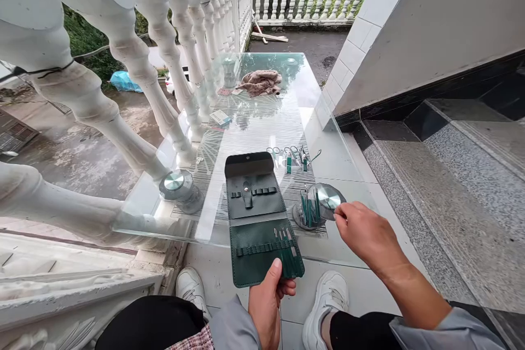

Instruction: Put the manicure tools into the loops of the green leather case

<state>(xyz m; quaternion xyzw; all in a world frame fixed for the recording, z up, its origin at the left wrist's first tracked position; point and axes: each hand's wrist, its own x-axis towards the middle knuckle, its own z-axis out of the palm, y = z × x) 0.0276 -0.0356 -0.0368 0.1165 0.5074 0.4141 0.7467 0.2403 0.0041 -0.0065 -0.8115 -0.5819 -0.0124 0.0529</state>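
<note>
My left hand (266,303) grips the lower edge of a dark green manicure case (254,268), thumb on top. The case lies unfolded, its upper part over the glass table. Several green-handled metal tools (286,246) sit in the elastic loops at its lower right; the other loops hold nothing. My right hand (365,232) is closed in a pinch beside the table's right metal disc, and what it holds, if anything, is hidden. Several slim green tools (310,208) lie on the glass near it. Farther back are nail clippers (289,163) and small scissors (273,154).
The glass table (246,136) has round metal discs (175,181) at its corners. A brown cloth (260,83) and a small box (220,117) lie toward its far end. White balusters (143,76) line the left; stone stairs (447,175) rise on the right.
</note>
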